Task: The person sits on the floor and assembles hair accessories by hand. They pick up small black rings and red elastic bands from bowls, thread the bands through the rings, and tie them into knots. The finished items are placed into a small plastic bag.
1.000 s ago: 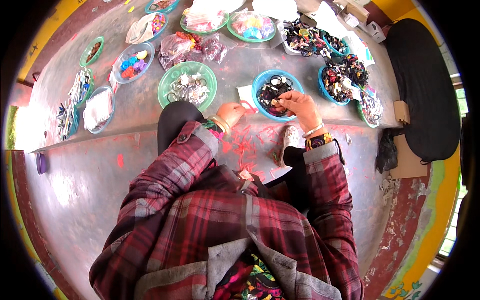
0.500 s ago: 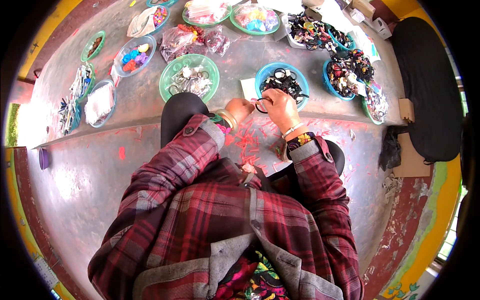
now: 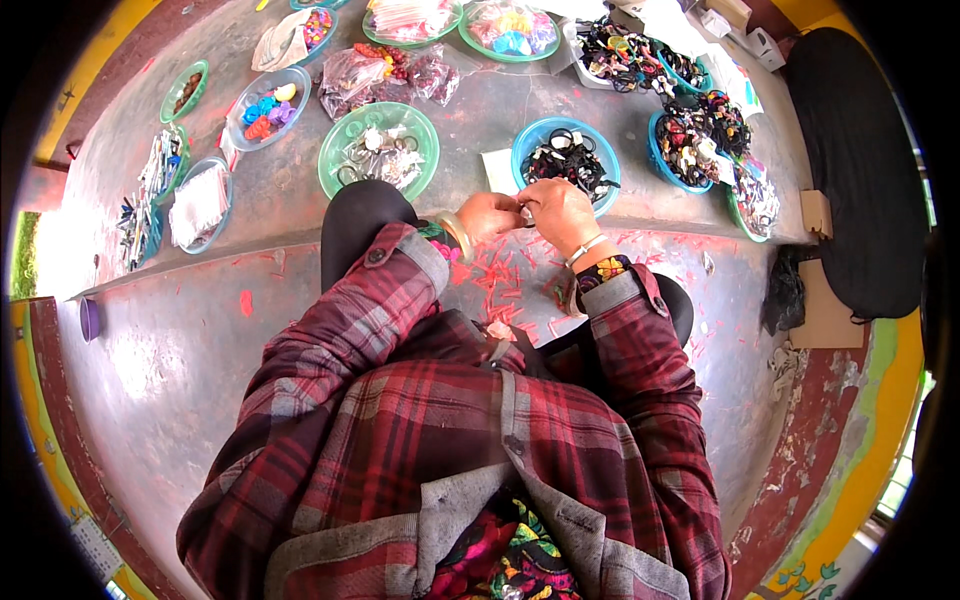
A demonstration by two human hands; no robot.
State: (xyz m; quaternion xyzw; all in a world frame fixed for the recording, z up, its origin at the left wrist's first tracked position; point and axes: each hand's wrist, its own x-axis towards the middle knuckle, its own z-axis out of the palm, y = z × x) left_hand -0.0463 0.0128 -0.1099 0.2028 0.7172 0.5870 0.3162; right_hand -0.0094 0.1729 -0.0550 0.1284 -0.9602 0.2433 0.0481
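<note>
Pinching a small, indistinct item (image 3: 527,214) between them, the 2 hands meet at the frame's upper centre: left hand (image 3: 487,215) and right hand (image 3: 560,211), fingers closed on it. They hover just below a blue bowl (image 3: 530,139) of dark rings on the grey worktop (image 3: 480,110); a green bowl (image 3: 335,150) sits left.

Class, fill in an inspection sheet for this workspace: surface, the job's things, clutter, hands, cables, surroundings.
Surface: grey concrete ledge, floor below flecked with red scraps.
Job's things: small item pinched between both hands; blue bowl of dark rings just beyond.
Clutter: green bowl of metal pieces, plastic bags, more bowls of beads.
Hands: left hand and right hand touching, fingers closed on the item.
Cables: nothing seen.
Surroundings: black mat, yellow painted edge.
</note>
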